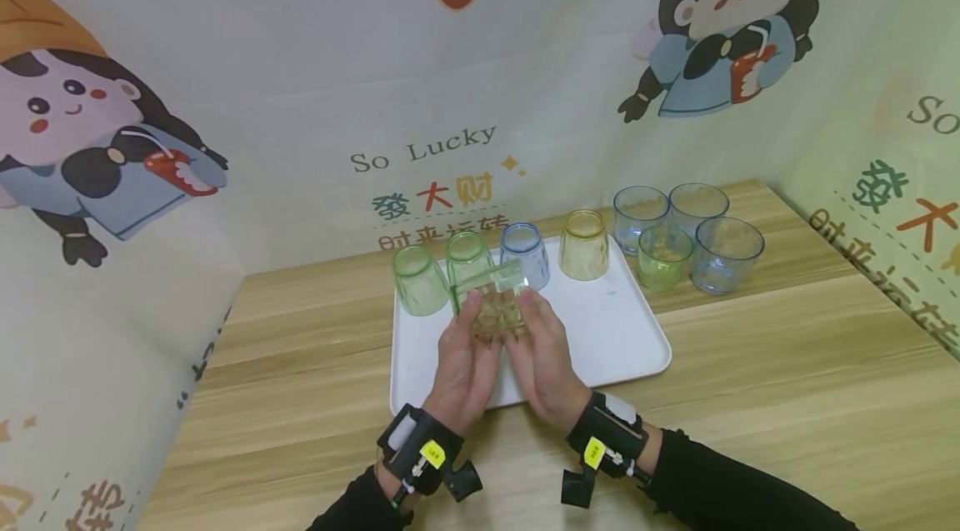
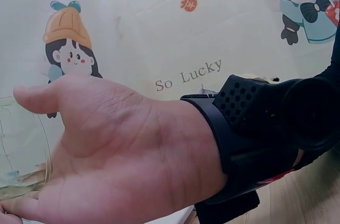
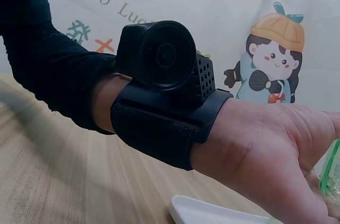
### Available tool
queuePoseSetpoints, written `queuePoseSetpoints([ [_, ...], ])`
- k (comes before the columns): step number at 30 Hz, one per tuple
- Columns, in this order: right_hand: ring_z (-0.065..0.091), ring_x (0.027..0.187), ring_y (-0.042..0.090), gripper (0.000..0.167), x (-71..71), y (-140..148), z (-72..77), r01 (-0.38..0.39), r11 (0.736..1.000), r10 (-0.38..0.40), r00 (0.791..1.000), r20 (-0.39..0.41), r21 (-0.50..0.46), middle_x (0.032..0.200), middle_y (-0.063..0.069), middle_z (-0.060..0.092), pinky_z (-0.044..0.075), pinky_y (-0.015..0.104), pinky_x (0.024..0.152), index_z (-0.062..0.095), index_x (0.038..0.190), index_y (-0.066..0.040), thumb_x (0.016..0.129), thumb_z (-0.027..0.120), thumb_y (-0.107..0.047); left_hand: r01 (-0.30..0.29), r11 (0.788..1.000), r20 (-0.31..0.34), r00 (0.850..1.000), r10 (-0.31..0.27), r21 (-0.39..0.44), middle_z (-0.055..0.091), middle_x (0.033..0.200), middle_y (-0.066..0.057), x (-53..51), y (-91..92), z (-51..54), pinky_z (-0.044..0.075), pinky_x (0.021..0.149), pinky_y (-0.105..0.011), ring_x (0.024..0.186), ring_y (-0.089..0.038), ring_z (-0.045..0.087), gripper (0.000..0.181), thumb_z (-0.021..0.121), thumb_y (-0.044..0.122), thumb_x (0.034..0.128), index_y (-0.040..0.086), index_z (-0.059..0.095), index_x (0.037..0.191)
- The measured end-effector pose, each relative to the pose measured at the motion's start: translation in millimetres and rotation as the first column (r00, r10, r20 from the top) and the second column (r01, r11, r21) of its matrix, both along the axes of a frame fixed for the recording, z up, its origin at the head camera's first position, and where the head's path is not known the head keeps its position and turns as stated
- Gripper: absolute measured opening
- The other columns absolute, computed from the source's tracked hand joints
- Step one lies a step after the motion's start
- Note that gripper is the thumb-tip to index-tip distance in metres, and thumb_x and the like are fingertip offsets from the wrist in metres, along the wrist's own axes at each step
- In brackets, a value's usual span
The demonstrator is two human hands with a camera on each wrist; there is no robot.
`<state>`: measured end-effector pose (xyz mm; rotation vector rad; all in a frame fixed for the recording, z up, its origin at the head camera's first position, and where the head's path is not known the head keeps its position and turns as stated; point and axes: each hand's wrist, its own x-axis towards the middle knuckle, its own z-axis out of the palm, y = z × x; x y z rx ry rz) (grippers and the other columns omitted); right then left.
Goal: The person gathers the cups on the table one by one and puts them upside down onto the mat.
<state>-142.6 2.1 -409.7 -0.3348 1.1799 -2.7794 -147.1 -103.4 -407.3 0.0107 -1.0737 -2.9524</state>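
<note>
Both hands hold a pale green glass [image 1: 491, 302] between them, tilted over the white tray [image 1: 607, 339]. The left hand [image 1: 467, 373] grips its left side, with the thumb on the near upper side and the fingers underneath. From the other side the right hand [image 1: 547, 360] grips it the same way. Part of the glass's green rim [image 3: 329, 168] shows at the edge of the right wrist view. Behind it on the tray stand upside-down glasses: two green glasses [image 1: 418, 285], a blue glass [image 1: 534, 260] and a yellow glass [image 1: 584, 252].
Right of the tray, three blue glasses [image 1: 726, 260] and a light green glass [image 1: 664, 262] stand upright, close together. The tray lies on a wood-grain table [image 1: 300, 398]. A printed cloth [image 1: 300, 97] hangs behind the table and along its sides.
</note>
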Motion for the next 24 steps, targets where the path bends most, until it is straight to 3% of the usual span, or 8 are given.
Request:
queuePoseSetpoints([
  [9, 0.024, 0.148, 0.031, 0.059, -1.2, 1, -1.0, -0.005, 1.0, 0.005, 1.0, 0.024, 0.005, 0.158, 0.019, 0.024, 0.029, 0.031, 0.117, 0.017, 0.153, 0.005, 0.108, 0.041, -0.025, 0.011, 1.0, -0.02, 1.0, -0.011, 0.011, 0.038, 0.156, -0.012, 1.1, -1.6, -1.9, 0.034, 0.113, -0.029, 0.14, -0.02, 0.041, 0.055, 0.057, 0.02, 0.1055, -0.001, 0.036, 0.152],
  [18, 0.03, 0.143, 0.029, 0.058, -4.8, 6, -0.1, 0.056, 0.998, -0.055, 0.997, 0.056, -0.017, 0.151, 0.02, 0.027, 0.025, 0.034, 0.119, 0.02, 0.149, 0.009, 0.104, 0.044, -0.019, -0.005, 1.0, 0.012, 1.0, 0.005, 0.024, 0.039, 0.155, -0.015, 1.1, -1.5, -0.2, 0.034, 0.114, -0.032, 0.14, -0.023, 0.041, 0.053, 0.058, 0.02, 0.105, -0.003, 0.039, 0.149],
  [24, 0.016, 0.149, 0.035, 0.067, -8.2, 18, -4.5, 0.087, 0.993, -0.078, 0.991, 0.109, -0.08, 0.156, 0.027, 0.013, 0.019, 0.034, 0.121, 0.008, 0.152, 0.012, 0.103, 0.042, -0.016, -0.036, 0.999, 0.048, 0.998, 0.036, 0.015, 0.043, 0.149, -0.014, 1.1, -7.8, -1.7, 0.036, 0.113, -0.032, 0.14, -0.026, 0.038, 0.058, 0.066, 0.021, 0.1006, -0.004, 0.04, 0.146],
])
